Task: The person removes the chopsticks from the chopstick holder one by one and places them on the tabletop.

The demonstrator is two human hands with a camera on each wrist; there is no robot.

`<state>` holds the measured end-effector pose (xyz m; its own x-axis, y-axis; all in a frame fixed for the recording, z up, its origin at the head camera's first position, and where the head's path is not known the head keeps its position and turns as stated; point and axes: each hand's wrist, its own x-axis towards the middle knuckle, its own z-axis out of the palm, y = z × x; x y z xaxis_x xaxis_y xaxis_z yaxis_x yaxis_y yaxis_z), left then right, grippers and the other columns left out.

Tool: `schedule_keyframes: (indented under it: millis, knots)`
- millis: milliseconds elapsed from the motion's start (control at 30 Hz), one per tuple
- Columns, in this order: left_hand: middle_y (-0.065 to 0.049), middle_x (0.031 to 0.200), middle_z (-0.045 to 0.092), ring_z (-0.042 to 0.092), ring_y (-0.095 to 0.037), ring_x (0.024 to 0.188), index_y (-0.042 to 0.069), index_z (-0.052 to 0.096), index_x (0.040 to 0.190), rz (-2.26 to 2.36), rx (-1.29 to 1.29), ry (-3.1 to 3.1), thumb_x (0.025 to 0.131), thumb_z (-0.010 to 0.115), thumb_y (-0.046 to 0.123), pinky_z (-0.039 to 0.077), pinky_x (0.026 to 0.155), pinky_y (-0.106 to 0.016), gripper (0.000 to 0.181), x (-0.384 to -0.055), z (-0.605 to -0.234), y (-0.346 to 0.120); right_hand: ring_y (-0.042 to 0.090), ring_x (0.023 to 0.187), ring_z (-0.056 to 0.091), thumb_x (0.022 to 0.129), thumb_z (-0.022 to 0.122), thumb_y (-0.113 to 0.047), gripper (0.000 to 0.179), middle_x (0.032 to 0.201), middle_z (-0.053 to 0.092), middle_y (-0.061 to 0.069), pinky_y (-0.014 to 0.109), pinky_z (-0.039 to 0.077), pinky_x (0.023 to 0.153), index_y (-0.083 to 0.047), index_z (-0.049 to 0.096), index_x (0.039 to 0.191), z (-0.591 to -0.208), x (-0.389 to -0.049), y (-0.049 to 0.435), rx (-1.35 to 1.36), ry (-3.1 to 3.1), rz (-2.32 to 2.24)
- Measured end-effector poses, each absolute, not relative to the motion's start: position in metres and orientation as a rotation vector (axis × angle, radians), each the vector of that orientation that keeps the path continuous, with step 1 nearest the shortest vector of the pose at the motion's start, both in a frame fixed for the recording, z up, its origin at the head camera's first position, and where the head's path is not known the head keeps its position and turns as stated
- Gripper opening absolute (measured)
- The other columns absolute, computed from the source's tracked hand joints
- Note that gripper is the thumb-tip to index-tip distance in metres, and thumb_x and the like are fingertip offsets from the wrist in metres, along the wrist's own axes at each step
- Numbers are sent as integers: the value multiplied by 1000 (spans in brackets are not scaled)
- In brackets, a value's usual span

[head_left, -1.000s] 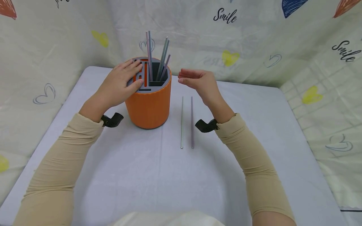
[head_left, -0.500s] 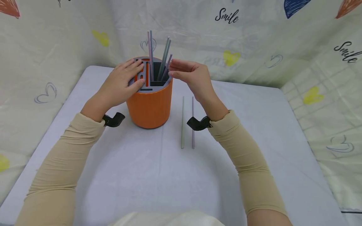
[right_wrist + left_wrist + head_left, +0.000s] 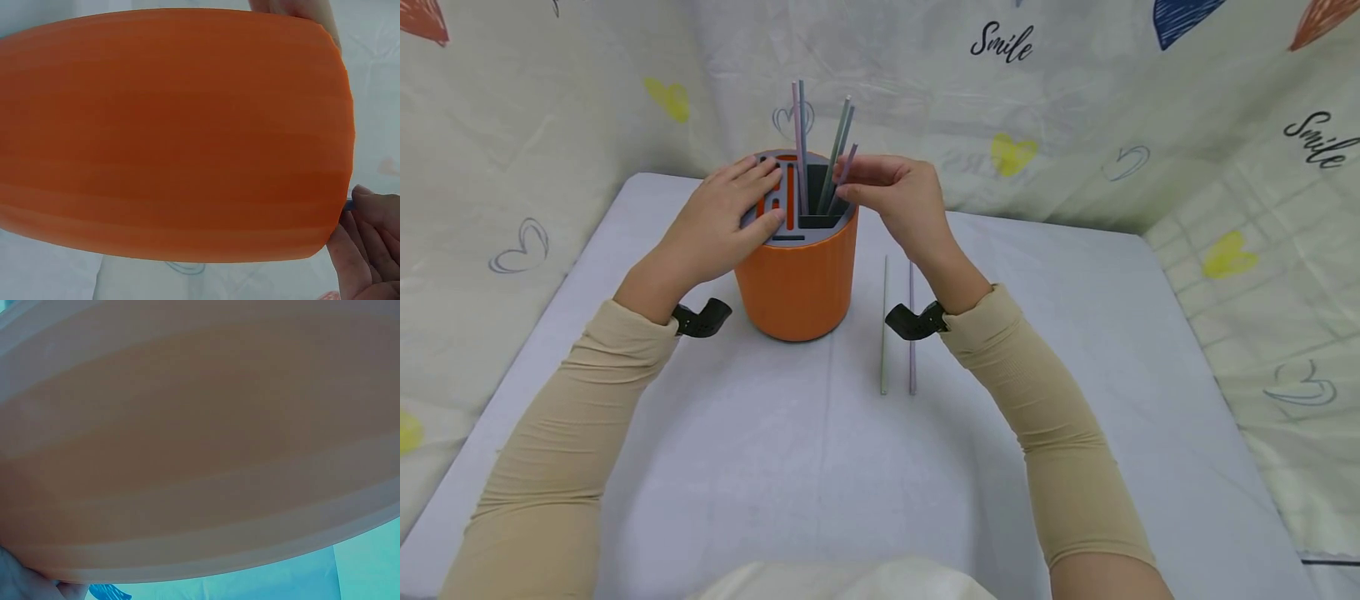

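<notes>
Your right hand [image 3: 898, 196], nearer: thumb and fingers pinch the short purple stick [image 3: 852, 153] | stick: in the cup [image 3: 795, 292], dark compartment [image 3: 817, 222], long axis tilted toward your right | your left hand [image 3: 715, 212]: fingers extended on cup top

Creased beige sleeves [image 3: 546, 442] meet black, curved wrist pieces [image 3: 703, 319].

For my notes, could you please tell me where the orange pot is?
In the head view, the orange pot stands left of centre on the white table, with the left hand resting on its top and a green stick to its right.
</notes>
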<state>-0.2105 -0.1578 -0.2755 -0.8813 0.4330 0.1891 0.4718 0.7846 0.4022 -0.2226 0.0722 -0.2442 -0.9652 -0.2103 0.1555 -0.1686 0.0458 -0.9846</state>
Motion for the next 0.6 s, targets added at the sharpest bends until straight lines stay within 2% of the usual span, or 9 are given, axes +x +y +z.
schedule_keyframes:
  millis: [267,600]
  knots:
    - [-6,154,23,11,-24,144,7,28,146,-694,-746,-2875,97,33,39,9,118,-45,59,-211,-276,-157,16,91,67,78,71,-5,21,85,72,3,28,54,85,1,72,99,-241,-220,73,-410,2260,-2173]
    - [-6,154,22,10,-24,144,7,28,146,-702,-750,-2876,97,33,39,8,118,-44,59,-210,-276,-158,20,85,68,76,71,3,16,80,71,5,34,54,87,6,72,91,-229,-215,72,-546,2049,-2502]
